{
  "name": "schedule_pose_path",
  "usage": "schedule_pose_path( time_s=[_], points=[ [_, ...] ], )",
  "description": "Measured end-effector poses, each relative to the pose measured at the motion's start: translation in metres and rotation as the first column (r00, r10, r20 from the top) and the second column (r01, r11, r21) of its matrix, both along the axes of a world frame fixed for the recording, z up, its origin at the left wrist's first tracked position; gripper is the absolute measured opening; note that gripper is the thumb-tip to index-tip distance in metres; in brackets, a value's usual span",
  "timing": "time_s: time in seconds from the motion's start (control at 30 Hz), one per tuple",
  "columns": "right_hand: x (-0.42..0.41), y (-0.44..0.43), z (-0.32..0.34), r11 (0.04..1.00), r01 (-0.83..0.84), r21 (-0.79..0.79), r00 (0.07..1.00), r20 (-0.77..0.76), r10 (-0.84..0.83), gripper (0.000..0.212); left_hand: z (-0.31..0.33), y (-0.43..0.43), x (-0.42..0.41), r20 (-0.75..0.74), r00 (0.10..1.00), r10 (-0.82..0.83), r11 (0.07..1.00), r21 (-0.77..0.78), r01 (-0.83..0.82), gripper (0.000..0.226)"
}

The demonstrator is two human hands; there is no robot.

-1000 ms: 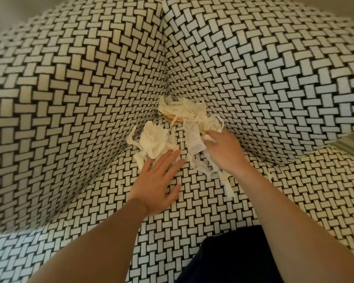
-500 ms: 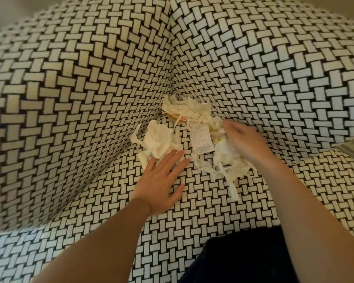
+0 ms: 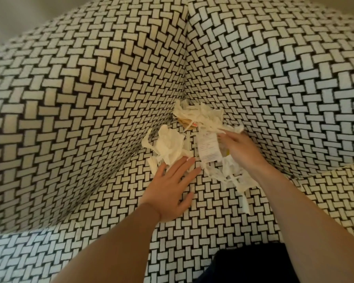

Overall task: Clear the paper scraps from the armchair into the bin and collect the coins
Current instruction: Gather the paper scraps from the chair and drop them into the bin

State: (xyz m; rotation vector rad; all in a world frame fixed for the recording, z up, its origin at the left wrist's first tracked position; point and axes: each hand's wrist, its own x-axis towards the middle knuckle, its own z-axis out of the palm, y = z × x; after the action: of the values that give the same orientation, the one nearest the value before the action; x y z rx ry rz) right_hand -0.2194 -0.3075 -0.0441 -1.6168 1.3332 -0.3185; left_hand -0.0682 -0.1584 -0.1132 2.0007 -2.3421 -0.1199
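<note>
Crumpled matt paper scraps (image 3: 171,147), woven-cloth armchair (image 3: 90,88)

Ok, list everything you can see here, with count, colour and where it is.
armchair: one, black-and-white weave, fills the view
scraps: many, white, piled in the seat's back corner and strung out below it
wad: one, white, crumpled, on the seat
receipt: one, white, printed, right of the wad
tan piece: one, under the corner pile, unclear what
cloth: one, black, bottom edge
left hand: one, flat on the seat, fingertips at the wad
right hand: one, fingers curled round scraps
</note>
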Motion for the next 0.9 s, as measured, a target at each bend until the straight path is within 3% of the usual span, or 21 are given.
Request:
schedule_pose_path(
  time_s=[0.17, 0.27, 0.4, 0.57, 0.7, 0.83, 0.9],
  points=[
    [0.012, 0.006, 0.016, 0.939, -0.340, -0.058, 0.934, -0.140, 0.329, 0.040, -0.002, 0.000, -0.001, 0.022, 1.000, 0.000, 0.999, -0.041, 0.001, 0.059],
    [0.003, 0.011, 0.023, 0.910, -0.413, -0.036, 0.888, -0.237, 0.394, 0.048, -0.002, 0.000, -0.001, 0.034, 0.999, -0.004, 0.996, -0.085, 0.007, 0.058],
    [-0.020, 0.016, 0.035, 0.930, -0.366, -0.034, 0.913, -0.209, 0.352, 0.046, 0.000, 0.000, -0.002, -0.006, 1.000, -0.018, 0.991, -0.135, 0.017, 0.046],
    [-0.039, 0.023, 0.029, 0.953, -0.226, -0.201, 0.963, -0.196, 0.187, 0.027, -0.003, 0.000, 0.000, -0.005, 1.000, -0.028, 0.989, -0.146, 0.027, 0.045],
    [-0.049, 0.036, 0.023, 0.935, -0.176, -0.310, 0.973, -0.199, 0.117, 0.015, -0.004, 0.002, 0.000, -0.094, 0.995, -0.026, 0.990, -0.142, 0.013, 0.045],
    [-0.050, 0.051, 0.024, 0.954, -0.187, -0.236, 0.967, -0.213, 0.137, 0.033, 0.000, 0.004, 0.000, -0.232, 0.973, 0.000, 0.992, -0.122, -0.029, 0.045],
    [-0.049, 0.059, 0.023, 0.953, -0.252, -0.167, 0.935, -0.298, 0.195, 0.047, 0.002, 0.004, -0.001, -0.290, 0.957, 0.004, 0.991, -0.124, -0.042, 0.043]
  ],
)
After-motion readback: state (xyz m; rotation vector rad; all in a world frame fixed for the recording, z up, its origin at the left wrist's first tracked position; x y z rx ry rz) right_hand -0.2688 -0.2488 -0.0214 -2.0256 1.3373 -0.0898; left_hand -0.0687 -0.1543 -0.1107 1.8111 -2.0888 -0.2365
